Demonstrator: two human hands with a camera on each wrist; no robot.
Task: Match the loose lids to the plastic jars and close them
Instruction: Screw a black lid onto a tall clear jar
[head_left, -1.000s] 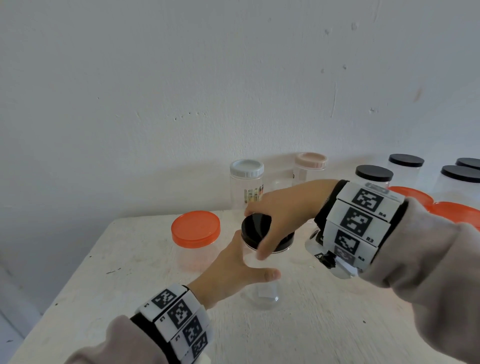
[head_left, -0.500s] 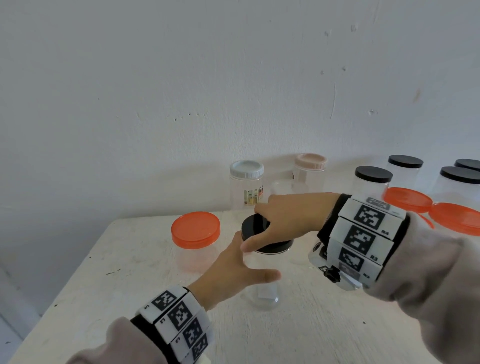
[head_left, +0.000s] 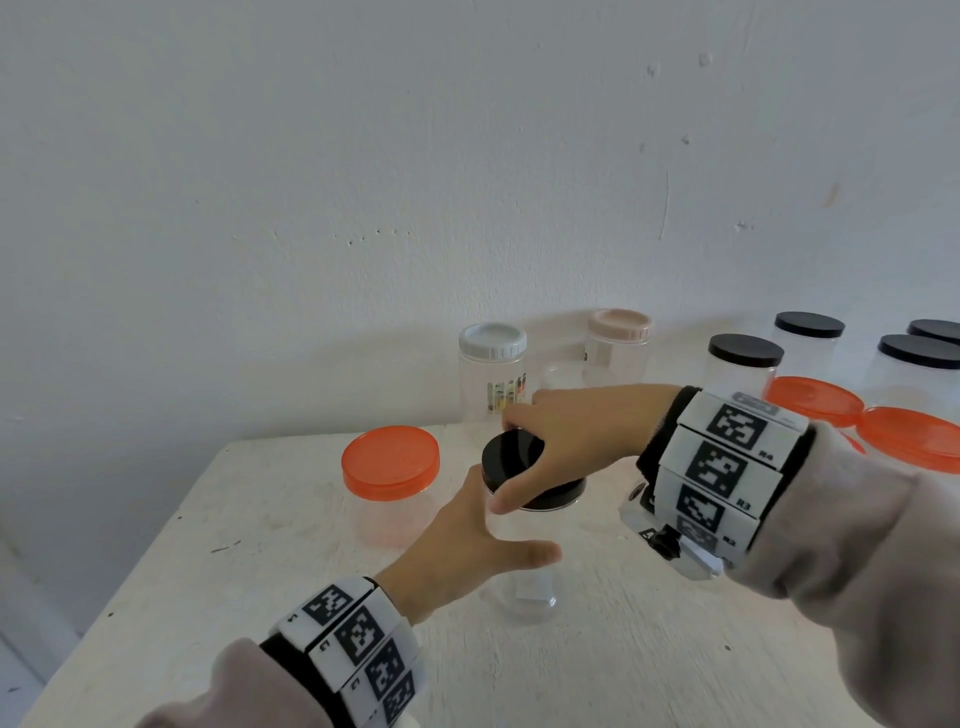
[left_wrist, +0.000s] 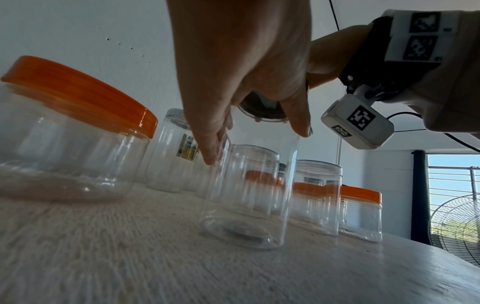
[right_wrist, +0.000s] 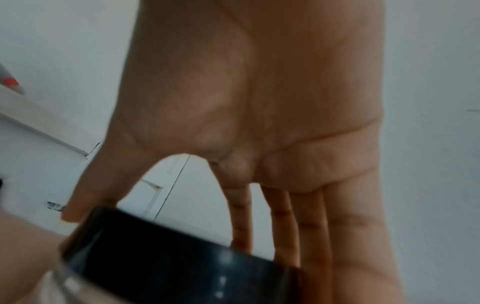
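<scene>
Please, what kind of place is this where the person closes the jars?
Probably a plain room in a home or a small workroom, not a shop. A rough white table stands against a bare, marked white wall, and the left wrist view shows a railed window and a standing fan.

Soft daylight from a window (left_wrist: 453, 197) (right side); right wrist view blurred, edges bowed.

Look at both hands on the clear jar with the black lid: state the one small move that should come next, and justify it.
Probably turn the black lid to screw it down. The right hand grips its rim from above, the lid sits on the mouth of the clear jar, and the left hand steadies the jar's side on the table. Whether it is already tight cannot be told.
</scene>
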